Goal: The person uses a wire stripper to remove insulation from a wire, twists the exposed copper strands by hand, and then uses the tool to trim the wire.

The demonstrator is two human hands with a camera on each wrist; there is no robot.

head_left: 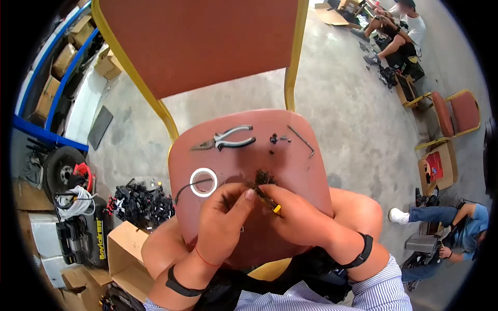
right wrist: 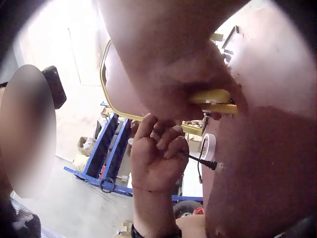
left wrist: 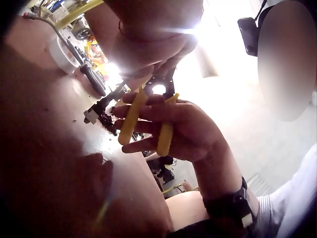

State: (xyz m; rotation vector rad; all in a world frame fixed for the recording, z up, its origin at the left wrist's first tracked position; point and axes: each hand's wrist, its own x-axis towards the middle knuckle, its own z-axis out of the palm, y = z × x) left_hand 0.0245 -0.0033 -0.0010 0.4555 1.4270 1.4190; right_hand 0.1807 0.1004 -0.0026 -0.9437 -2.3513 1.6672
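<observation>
Over the chair seat (head_left: 249, 116) both hands meet fingertip to fingertip. The right hand (head_left: 301, 213) (left wrist: 183, 124) (right wrist: 173, 69) has its fingers around a tool with two yellow handles (left wrist: 131, 119) (right wrist: 213, 96); its working end is hidden between the hands. With curled fingers the left hand (head_left: 223, 220) (right wrist: 158, 158) holds a thin black cable (right wrist: 198, 159), whose connector with a pale end (left wrist: 91, 116) hangs beside the fingers. A small dark heap of scraps (head_left: 265, 177) lies just beyond the fingertips. What the fingertips pinch is too small to tell.
On the seat lie a white tape roll (head_left: 203, 182), grey-handled pliers (head_left: 223, 139), small dark parts (head_left: 274, 139) and a hex key (head_left: 302, 141). The chair's backrest (head_left: 199, 41) rises beyond. An open carton (head_left: 127, 254) and a black heap (head_left: 142, 205) are on the floor at left.
</observation>
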